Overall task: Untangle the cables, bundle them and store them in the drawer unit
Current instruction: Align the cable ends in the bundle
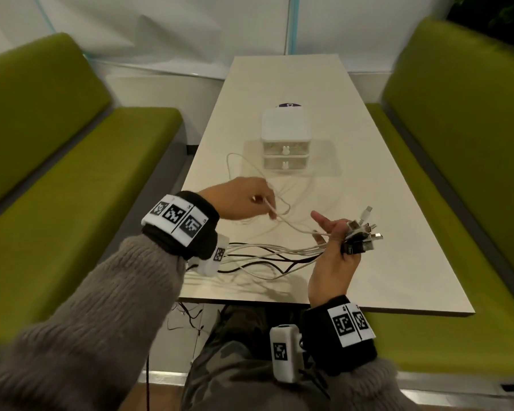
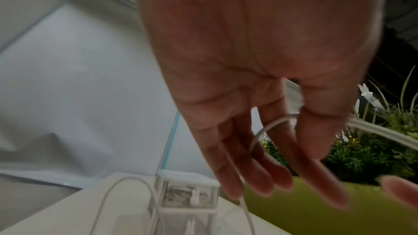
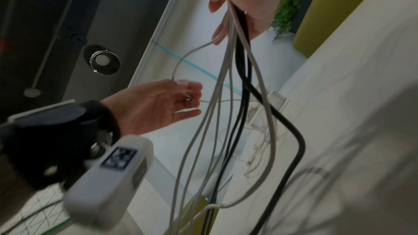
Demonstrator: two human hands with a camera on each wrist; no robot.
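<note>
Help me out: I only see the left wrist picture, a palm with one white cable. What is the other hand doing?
Observer: The right hand grips a bunch of cables just behind their plugs, which fan out past its fingers.
Operator: All white like mine?
Observer: No, black cables run among the white ones.
Operator: And where does my white cable go?
Observer: From the left hand, which pinches it, the white cable leads across into the right hand's bunch.
</note>
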